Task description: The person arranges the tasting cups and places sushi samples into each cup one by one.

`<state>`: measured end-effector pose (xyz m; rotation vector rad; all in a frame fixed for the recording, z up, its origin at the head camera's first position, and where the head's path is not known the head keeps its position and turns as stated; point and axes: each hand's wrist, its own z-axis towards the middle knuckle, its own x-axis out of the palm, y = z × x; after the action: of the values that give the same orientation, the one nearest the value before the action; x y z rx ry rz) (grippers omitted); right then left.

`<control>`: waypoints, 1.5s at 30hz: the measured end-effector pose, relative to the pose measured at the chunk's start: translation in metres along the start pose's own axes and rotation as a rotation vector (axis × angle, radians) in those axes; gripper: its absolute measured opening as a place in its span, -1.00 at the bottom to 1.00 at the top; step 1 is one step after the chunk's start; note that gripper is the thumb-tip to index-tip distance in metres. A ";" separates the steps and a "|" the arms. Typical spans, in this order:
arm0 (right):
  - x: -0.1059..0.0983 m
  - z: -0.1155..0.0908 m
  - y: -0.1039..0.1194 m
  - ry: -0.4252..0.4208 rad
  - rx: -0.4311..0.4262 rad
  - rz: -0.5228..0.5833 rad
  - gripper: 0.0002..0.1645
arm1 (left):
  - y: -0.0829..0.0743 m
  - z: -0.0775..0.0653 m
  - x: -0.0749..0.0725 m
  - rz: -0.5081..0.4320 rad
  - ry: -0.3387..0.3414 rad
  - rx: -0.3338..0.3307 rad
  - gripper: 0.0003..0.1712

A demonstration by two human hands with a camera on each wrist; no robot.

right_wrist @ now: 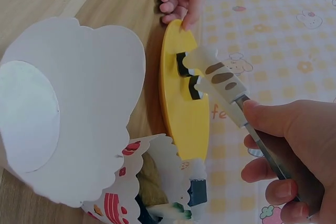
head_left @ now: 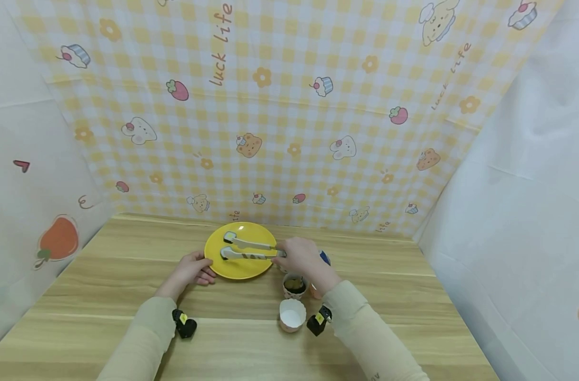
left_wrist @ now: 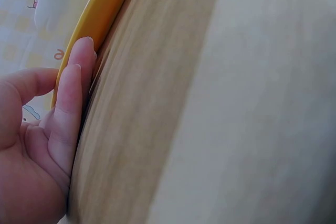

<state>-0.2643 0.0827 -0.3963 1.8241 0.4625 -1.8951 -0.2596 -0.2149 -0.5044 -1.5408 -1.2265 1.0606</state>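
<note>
In the head view, my left hand [head_left: 194, 269] pinches the near left rim of a yellow plate [head_left: 242, 271]. Its thumb lies on top and its fingers go under the edge, as the left wrist view shows. My right hand [head_left: 301, 259] grips a pair of tongs [right_wrist: 231, 85] with pale, brown-striped ends and metal arms. The tongs' arms are spread over the plate. Two small sushi-like pieces, a first dark-wrapped piece [right_wrist: 183, 64] and a second dark-wrapped piece [right_wrist: 195, 88], sit on the plate right at the tongs' tips.
An upright white paper cup [head_left: 292, 316] stands nearest on the wooden table [head_left: 232, 349]. Behind it is a patterned paper cup [right_wrist: 111, 203] with dark and brownish contents. A blue item [head_left: 324, 257] shows partly behind my right hand. A checked cloth [head_left: 289, 116] hangs behind the table.
</note>
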 end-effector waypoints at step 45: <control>0.012 0.010 0.012 0.107 0.092 0.067 -0.57 | -0.002 -0.004 0.001 -0.019 0.014 0.009 -0.51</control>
<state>-0.2665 0.0664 -0.4071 1.9822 0.3509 -1.8080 -0.2562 -0.2138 -0.5016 -1.5246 -1.2225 1.0404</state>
